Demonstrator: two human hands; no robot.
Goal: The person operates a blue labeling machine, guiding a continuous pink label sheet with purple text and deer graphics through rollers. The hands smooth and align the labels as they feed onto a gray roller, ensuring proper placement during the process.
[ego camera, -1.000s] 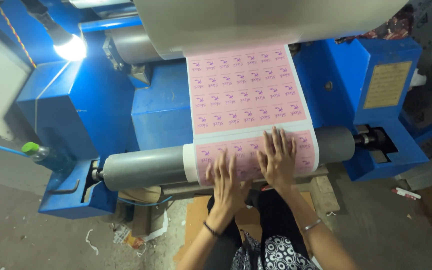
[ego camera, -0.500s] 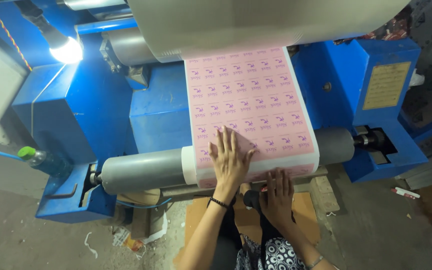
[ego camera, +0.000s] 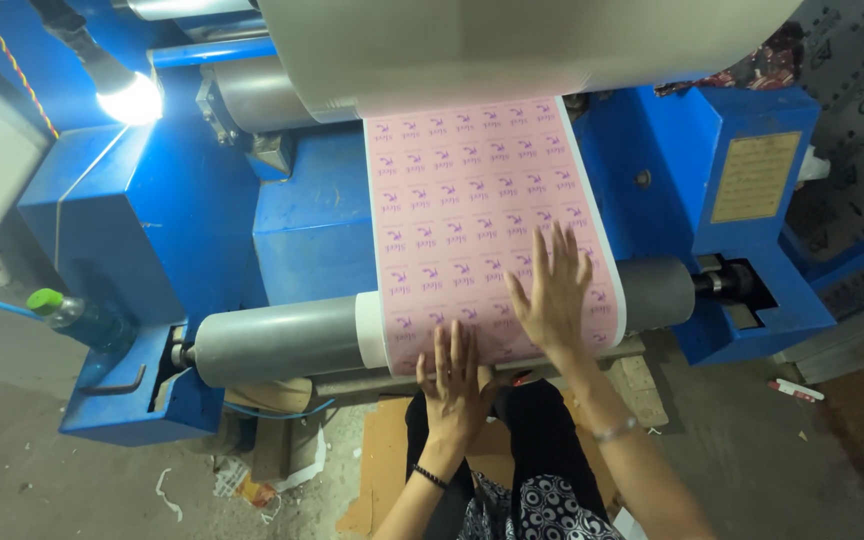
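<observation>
Both hands flat and open on the pink printed sheet: right hand higher, left hand seemingly at the grey roller's lower edge.

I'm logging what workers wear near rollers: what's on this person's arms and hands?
Both arms are bare, with no sleeves or gloves in view. The left hand has a thin dark band at its wrist. The right hand has a thin silvery bracelet on its wrist. No rings can be made out.

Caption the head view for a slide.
Both hands, left and right, pressed flat on a pink printed sheet over a grey roller of a blue machine.
</observation>
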